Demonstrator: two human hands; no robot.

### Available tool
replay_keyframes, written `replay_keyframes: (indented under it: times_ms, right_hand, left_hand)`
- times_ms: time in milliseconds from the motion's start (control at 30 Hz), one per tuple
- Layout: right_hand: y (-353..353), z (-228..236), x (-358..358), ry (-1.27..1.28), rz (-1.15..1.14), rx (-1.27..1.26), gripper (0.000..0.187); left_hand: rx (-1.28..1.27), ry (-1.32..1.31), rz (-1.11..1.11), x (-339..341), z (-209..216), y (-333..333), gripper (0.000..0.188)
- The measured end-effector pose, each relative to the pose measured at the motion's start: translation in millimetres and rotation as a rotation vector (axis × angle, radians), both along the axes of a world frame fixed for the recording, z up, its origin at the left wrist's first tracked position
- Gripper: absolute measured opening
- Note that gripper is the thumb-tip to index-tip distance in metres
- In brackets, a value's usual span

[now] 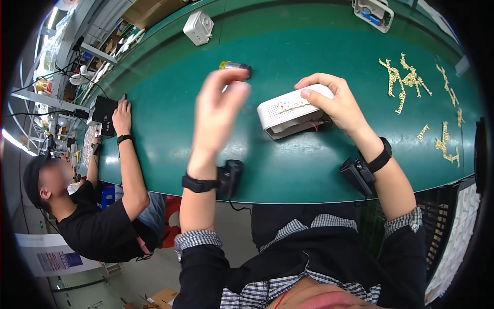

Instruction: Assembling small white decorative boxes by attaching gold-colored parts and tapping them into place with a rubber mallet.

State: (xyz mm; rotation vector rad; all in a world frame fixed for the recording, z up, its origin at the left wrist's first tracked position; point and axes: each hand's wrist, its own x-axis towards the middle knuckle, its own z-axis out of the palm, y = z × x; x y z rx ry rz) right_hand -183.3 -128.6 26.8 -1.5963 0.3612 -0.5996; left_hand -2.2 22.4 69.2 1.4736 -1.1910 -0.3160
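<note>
Pinched by fingers of right hand [343, 103] over green worktop's [309, 54] middle: white perforated plastic casing [274, 111], cream lettering strip [294, 105] on top, side still open. Left hand's [215, 116] fingers curled, grip unclear. Loose toward right edge: further strips [411, 79].

A single fisheye view looks steeply down from the wearer's head, at close range, upon the left grip [220, 113] and right grip [339, 103]. Its upper part takes in the green desk [288, 177]; its lower edge, the wearer's own chest [303, 237] and mouth. Straight edges bow toward the dark rim.
</note>
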Motion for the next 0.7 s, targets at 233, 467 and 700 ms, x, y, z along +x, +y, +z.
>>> replay_keyframes:
  times_ms: [233, 467, 700]
  right_hand:
    - [2.8, 3.7, 2.4, -0.027, 0.01, 0.028, 0.022]
    - [8.1, 12.5, 1.6, 0.01, -0.058, 0.041, 0.02]
    - [9.5, 5.4, 1.5, -0.031, -0.042, 0.02, 0.019]
  left_hand:
    - [0.239, 0.263, -0.235, -32.2, -13.5, -32.2, 0.029]
    - [0.25, 0.359, -0.278, -34.9, -10.7, -31.4, 0.027]
    - [0.3, 0.617, -0.38, -23.1, -15.3, -30.1, 0.031]
